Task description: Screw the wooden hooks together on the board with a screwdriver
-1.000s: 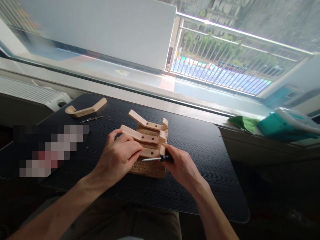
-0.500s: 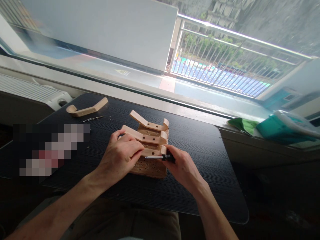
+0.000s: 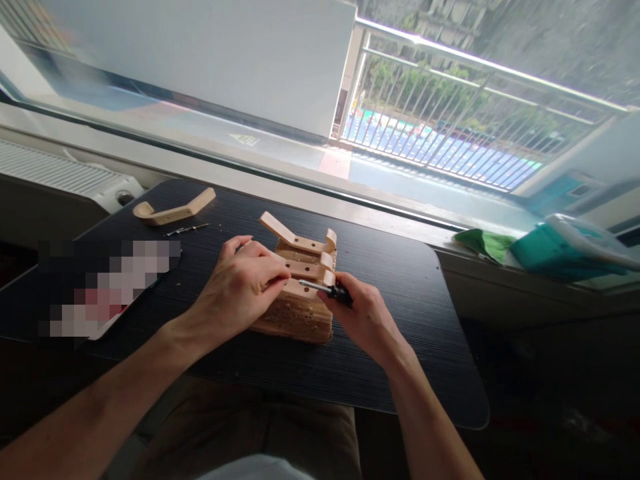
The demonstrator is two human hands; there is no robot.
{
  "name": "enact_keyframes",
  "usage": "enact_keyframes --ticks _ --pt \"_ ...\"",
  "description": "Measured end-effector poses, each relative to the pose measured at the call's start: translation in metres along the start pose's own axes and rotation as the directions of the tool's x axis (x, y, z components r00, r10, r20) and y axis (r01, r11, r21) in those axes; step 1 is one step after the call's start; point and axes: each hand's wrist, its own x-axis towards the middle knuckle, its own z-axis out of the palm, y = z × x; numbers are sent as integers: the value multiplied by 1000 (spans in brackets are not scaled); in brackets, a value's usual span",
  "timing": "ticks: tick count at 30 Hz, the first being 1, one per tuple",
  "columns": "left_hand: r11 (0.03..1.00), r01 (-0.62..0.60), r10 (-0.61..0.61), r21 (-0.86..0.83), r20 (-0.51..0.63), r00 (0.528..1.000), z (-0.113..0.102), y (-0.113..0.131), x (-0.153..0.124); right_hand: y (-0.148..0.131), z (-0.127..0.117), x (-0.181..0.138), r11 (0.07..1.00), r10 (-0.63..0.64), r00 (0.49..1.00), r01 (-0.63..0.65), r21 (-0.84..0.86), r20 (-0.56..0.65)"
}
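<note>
Well beyond the screwdriver [image 3: 331, 291] sits a teal tub [image 3: 553, 252], contents indistinct.

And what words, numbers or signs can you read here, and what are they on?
No words or numbers can be read.
Pale, sign-like mark past the table: too blurred to read.
Pixelated thing at the table's left: covered by big squares, so any writing is hidden.
Screwdriver in the right hand: no writing I can make out.
</note>
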Motion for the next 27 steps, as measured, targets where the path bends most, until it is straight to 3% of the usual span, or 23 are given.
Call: enact_keyframes --ticks 7,27 --pt "999 37 -34 -39 74 997 3 -4 1 2 3 -1 1000 -2 1000 2 -15 -9" --pt "995 59 -50 -74 121 991 2 -6 5 1 3 2 999 28 1000 -28 17 -11"
